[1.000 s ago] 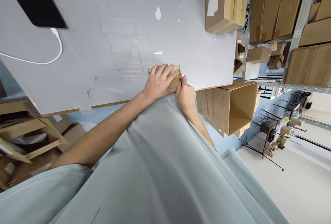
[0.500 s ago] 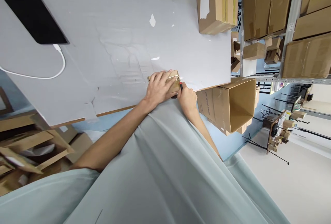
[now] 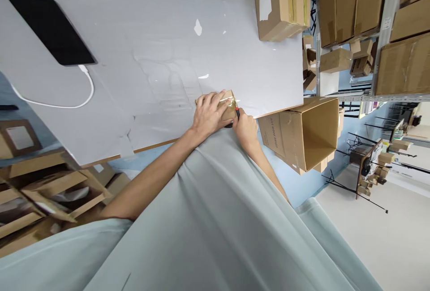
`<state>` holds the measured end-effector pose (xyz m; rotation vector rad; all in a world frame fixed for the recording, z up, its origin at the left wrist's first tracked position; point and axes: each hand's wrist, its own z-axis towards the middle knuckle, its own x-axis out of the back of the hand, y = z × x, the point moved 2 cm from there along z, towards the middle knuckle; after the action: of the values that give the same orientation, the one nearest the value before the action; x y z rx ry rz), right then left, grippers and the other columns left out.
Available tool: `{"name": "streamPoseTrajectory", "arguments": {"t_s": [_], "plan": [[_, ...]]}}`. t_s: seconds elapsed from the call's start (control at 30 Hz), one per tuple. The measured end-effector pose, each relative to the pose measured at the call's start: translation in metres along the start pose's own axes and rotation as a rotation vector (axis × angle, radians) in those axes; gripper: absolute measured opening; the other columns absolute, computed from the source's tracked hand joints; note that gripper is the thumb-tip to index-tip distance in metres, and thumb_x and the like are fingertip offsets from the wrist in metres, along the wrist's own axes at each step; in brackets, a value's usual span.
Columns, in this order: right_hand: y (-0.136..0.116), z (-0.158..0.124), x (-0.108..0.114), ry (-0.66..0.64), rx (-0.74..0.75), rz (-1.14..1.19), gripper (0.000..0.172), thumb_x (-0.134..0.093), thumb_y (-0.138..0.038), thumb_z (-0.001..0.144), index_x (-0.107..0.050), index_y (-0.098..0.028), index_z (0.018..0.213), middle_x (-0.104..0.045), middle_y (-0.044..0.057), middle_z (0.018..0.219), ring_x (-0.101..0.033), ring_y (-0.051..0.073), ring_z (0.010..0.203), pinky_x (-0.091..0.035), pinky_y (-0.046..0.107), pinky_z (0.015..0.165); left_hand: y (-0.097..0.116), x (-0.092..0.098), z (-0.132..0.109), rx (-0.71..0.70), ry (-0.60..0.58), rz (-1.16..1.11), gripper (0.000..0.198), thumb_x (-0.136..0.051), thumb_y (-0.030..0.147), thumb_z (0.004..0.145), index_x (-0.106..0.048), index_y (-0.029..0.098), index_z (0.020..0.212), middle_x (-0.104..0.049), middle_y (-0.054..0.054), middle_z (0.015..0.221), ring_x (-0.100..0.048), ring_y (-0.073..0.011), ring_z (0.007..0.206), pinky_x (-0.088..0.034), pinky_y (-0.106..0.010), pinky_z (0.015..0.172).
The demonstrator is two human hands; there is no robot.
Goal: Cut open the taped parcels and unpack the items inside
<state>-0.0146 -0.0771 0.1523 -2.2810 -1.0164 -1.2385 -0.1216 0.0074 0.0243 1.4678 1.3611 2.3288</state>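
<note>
A small cardboard box with shiny clear tape sits at the near edge of the grey table, close to my body. My left hand lies across its top, fingers curled over it and pressing it down. My right hand is closed round a slim cutter with a red-and-black handle. The cutter's thin metal tip meets the right side of the box by the tape; how deep it goes I cannot tell. Something dark shows under the near side of the box, mostly hidden.
A black tablet with a white cable lies on the table's left. A taped carton stands at the far right. Beside the table is a large open carton. Opened boxes crowd the lower left; loaded shelves stand right.
The view has shifted slightly, so the table and cartons sit a little differently. My right hand and the cutter have moved slightly along the box's right side; my left hand stays on it.
</note>
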Motion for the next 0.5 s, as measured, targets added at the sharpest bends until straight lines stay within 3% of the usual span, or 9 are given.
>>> {"name": "streamPoseTrajectory", "arguments": {"t_s": [0.5], "plan": [[0.014, -0.002, -0.01, -0.047, 0.021, 0.03, 0.046, -0.04, -0.027, 0.121, -0.055, -0.021, 0.164, -0.083, 0.019, 0.134, -0.081, 0.033, 0.124, -0.059, 0.041, 0.103, 0.005, -0.002, -0.005, 0.027, -0.046, 0.058, 0.068, -0.08, 0.063, 0.096, -0.071, 0.033, 0.156, -0.051, -0.017, 0.18, -0.051, -0.049, 0.155, -0.035, -0.071, 0.126]]}}
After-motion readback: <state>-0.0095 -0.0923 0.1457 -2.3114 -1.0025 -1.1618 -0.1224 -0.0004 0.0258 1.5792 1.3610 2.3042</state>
